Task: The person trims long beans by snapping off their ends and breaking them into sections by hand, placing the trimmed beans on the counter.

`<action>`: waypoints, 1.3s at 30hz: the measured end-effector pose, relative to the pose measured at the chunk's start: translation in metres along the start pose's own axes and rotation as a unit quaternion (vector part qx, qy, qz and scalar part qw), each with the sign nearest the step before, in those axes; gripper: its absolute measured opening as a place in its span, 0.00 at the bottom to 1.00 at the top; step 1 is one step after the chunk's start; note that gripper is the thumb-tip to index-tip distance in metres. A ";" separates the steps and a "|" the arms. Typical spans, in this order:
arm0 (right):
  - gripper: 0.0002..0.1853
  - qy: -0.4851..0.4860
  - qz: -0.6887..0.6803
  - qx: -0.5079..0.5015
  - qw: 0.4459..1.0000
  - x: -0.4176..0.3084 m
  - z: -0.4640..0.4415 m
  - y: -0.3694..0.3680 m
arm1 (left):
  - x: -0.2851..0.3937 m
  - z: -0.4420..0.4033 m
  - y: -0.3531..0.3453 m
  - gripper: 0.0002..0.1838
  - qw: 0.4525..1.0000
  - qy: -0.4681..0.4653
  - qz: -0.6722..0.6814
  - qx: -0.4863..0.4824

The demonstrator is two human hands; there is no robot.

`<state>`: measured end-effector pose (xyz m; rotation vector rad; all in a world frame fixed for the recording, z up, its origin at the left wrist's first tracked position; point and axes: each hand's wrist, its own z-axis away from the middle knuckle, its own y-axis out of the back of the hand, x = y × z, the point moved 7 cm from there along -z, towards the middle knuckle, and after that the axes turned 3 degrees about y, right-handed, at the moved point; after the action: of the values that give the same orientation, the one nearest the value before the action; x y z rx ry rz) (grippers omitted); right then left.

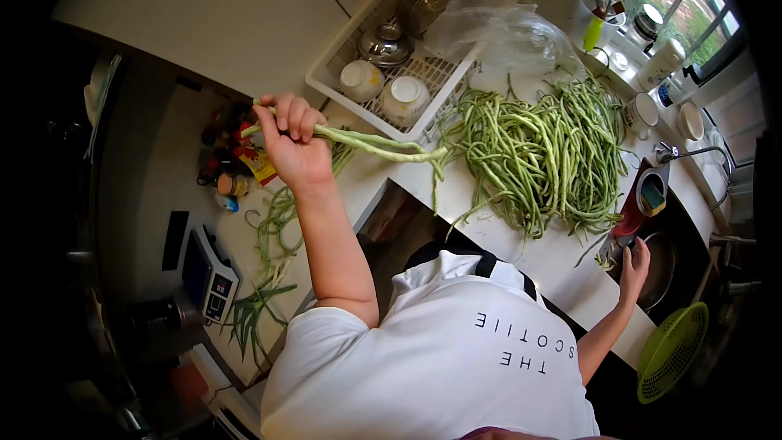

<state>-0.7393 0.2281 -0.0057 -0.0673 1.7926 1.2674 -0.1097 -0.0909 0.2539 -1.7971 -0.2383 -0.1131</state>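
My left hand (295,137) is raised over the counter, its fingers wrapped round a few long green beans (383,147). Their ends hang out to the right. My right hand (635,269) is at the sink edge with thumb and fingers apart, and nothing clear shows between them. Small bean scraps (604,261) lie close beside it. A big heap of long green beans (546,155) covers the counter between my hands. More long beans (279,224) lie loosely behind my left forearm.
A white dish rack (423,126) holds bowls and metal lids, with a clear plastic bag (505,28) beside it. A digital scale (213,277) and leafy greens (259,314) are at left. A sink (664,265), faucet (688,151) and green colander (672,350) are at right.
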 end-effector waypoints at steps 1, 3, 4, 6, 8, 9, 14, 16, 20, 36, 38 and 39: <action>0.22 0.022 -0.038 -0.011 0.999 -0.023 -0.004 -0.009 | 0.003 0.002 -0.004 0.12 1.000 0.003 0.016 -0.006; 0.17 0.103 -0.006 -0.004 0.995 -0.076 -0.012 -0.019 | 0.006 0.005 -0.006 0.13 0.998 0.022 0.047 -0.023; 0.17 0.106 -0.004 -0.008 0.994 -0.096 -0.014 -0.022 | 0.007 0.008 -0.008 0.13 0.995 0.043 0.077 -0.042; 0.16 0.091 -0.042 -0.037 0.994 -0.122 -0.020 -0.031 | 0.013 0.013 -0.011 0.14 0.993 0.043 0.102 -0.052; 0.15 0.113 -0.067 -0.033 0.991 -0.125 -0.026 -0.040 | 0.022 0.017 -0.012 0.14 0.989 0.041 0.124 -0.064; 0.15 0.116 -0.066 -0.033 0.990 -0.129 -0.027 -0.043 | 0.028 0.019 -0.012 0.13 0.987 0.038 0.139 -0.071; 0.15 0.076 -0.021 -0.090 0.993 -0.130 -0.027 -0.061 | 0.098 0.031 -0.012 0.11 0.958 -0.057 -0.282 -0.005; 0.14 0.085 -0.003 -0.105 0.991 -0.131 -0.023 -0.071 | 0.134 0.035 0.001 0.14 0.856 -0.029 -0.515 0.045; 0.14 0.115 0.024 -0.112 0.987 -0.147 -0.025 -0.090 | 0.156 0.030 0.063 0.19 0.392 -0.070 -0.906 0.141; 0.13 0.097 0.060 -0.094 0.989 -0.182 -0.009 -0.102 | 0.079 0.078 0.305 0.51 0.029 0.041 -0.999 0.020; 0.14 0.102 0.064 -0.111 0.986 -0.183 -0.005 -0.107 | 0.085 0.079 0.301 0.50 0.051 0.046 -0.997 0.018; 0.14 0.102 0.066 -0.115 0.986 -0.184 -0.004 -0.107 | 0.089 0.072 0.297 0.49 0.112 0.057 -0.991 0.038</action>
<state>-0.5796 0.0961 0.0441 -0.2165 1.8389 1.6090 0.0397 -0.0776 -0.0276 0.1237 -2.2804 -1.9912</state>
